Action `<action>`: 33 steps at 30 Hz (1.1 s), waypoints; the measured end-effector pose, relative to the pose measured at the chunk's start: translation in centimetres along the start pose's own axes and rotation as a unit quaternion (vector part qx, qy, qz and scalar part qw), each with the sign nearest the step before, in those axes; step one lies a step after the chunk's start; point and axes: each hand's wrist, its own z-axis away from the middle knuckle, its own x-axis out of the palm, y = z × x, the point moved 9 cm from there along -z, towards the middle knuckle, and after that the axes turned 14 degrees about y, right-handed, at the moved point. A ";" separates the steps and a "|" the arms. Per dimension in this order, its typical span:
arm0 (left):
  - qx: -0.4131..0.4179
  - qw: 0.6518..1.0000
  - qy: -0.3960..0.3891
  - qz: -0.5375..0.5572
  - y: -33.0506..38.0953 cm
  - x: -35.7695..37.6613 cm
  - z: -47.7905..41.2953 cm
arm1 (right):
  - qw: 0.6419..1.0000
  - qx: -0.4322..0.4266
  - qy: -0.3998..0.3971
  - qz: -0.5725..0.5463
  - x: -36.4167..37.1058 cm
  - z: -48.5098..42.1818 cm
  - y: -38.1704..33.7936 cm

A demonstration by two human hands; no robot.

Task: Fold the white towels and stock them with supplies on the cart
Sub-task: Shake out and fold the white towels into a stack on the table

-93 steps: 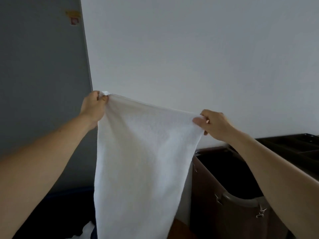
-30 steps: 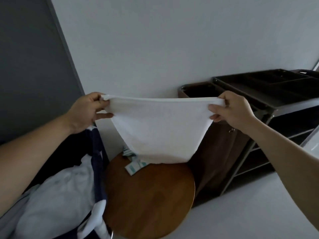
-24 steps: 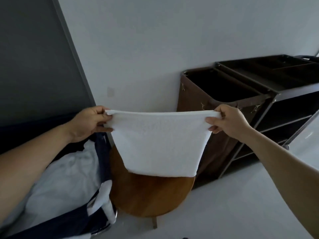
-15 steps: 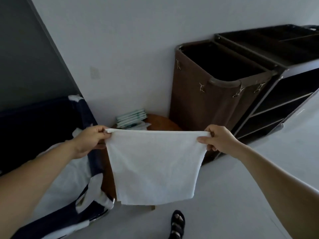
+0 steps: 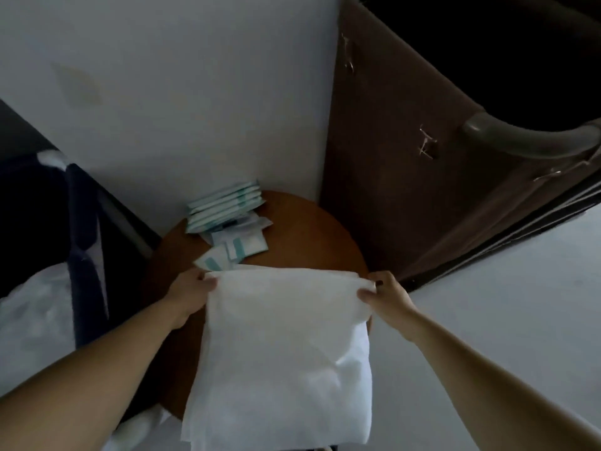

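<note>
At the far left a dark bin [image 5: 81, 222] holds loose white linen [image 5: 35, 320]. The left hand [image 5: 192, 296] pinches the left top corner of the white towel [image 5: 283, 346], fingers curled round the hem. Just beyond it, a stack of teal-and-white packets [image 5: 224, 209] sits on the far left of the round wooden desk [image 5: 309, 229].

The towel lies over the near half of the desk. I judge the step to be folding, and next both hands should carry the pinched edge toward the near one, corners matched.

The towel looks plain, soft and lightly creased, its lower part draping past the desk's near edge. It seems doubled, though the dim view does not settle that.

The right hand [image 5: 388, 296] pinches the right top corner. Right of the desk stands the cart's brown bag [image 5: 406, 164].
</note>
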 end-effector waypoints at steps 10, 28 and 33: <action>-0.045 0.997 -0.040 0.054 -4.3 7.6 -4.6 | 0.981 0.105 0.067 -0.147 7.3 -4.8 5.8; 0.054 0.996 -0.032 0.067 -5.0 7.8 -5.7 | 0.983 0.088 0.078 -0.140 6.9 -4.6 5.6; 0.078 0.987 0.027 0.141 -5.0 6.3 -5.4 | 0.960 0.095 0.126 -0.230 5.7 -4.6 6.2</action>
